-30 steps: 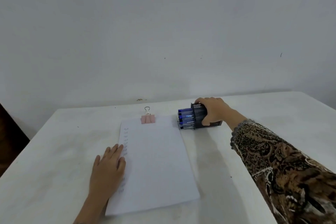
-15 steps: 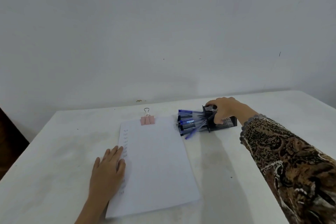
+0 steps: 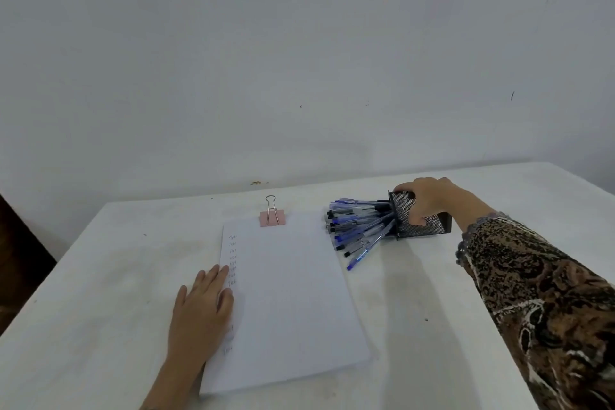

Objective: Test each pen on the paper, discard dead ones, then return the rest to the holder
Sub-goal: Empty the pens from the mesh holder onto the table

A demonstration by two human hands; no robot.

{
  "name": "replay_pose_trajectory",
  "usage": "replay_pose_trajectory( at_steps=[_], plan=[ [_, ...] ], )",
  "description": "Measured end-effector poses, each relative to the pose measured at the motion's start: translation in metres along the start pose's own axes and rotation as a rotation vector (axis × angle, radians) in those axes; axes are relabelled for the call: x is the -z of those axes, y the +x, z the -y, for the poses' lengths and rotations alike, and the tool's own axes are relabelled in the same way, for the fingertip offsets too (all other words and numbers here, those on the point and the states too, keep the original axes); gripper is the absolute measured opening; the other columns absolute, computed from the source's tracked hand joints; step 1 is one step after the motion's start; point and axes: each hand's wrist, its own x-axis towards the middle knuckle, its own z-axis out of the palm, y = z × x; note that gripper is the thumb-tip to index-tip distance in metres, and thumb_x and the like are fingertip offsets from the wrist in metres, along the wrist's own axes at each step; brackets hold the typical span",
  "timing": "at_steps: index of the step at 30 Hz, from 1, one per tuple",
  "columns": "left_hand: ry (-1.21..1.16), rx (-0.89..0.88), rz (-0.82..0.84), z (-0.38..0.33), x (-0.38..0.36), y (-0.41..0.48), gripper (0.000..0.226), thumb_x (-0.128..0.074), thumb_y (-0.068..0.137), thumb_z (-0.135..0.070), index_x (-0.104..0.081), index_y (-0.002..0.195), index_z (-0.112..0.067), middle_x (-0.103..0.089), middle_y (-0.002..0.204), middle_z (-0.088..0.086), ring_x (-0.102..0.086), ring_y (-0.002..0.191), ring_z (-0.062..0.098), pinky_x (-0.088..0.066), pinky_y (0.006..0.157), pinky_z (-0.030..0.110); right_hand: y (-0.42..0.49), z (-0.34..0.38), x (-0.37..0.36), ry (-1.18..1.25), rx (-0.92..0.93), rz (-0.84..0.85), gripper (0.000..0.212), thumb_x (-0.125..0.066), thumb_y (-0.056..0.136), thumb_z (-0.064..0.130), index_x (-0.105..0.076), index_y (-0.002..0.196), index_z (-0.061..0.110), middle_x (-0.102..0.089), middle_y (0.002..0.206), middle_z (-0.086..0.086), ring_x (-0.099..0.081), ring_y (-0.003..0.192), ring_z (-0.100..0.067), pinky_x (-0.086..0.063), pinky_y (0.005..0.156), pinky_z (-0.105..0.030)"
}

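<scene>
You're gripping the tipped mesh holder [image 3: 404,220] with your right hand [image 3: 432,201], fingers curled round it, pens [image 3: 359,226] fanning onto the table [image 3: 100,276] beside the paper [image 3: 293,293]. Your left hand [image 3: 203,306] is lying flat on the paper's edge, fingers together; testing is looking barely begun

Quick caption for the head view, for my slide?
Right hand grips the tipped mesh holder, pens fanned out beside paper pressed by left hand.
</scene>
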Motion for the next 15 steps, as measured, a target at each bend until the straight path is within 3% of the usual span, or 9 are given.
replay_pose_trajectory(
  at_steps=[7, 15],
  plan=[
    [-0.007, -0.008, -0.002, 0.001, -0.001, 0.0, 0.047, -0.035, 0.098, -0.022, -0.029, 0.144, -0.025, -0.024, 0.153, -0.007, -0.015, 0.143, 0.012, -0.006, 0.116, 0.036, -0.005, -0.008, -0.002, -0.045, -0.077, -0.007, 0.091, -0.068, 0.057, 0.018, -0.035, 0.14, 0.033, -0.05, 0.13, -0.005, -0.044, 0.123, -0.024, -0.031, 0.098, -0.037],
    [-0.01, -0.02, -0.007, 0.005, -0.004, 0.002, 0.047, -0.036, 0.097, -0.022, -0.03, 0.144, -0.025, -0.025, 0.152, -0.007, -0.016, 0.143, 0.013, -0.006, 0.116, 0.037, -0.013, -0.025, -0.003, -0.023, -0.305, -0.071, 0.086, -0.069, 0.063, 0.02, -0.033, 0.141, 0.026, -0.044, 0.133, -0.01, -0.04, 0.125, -0.03, -0.031, 0.101, -0.044]
  ],
)
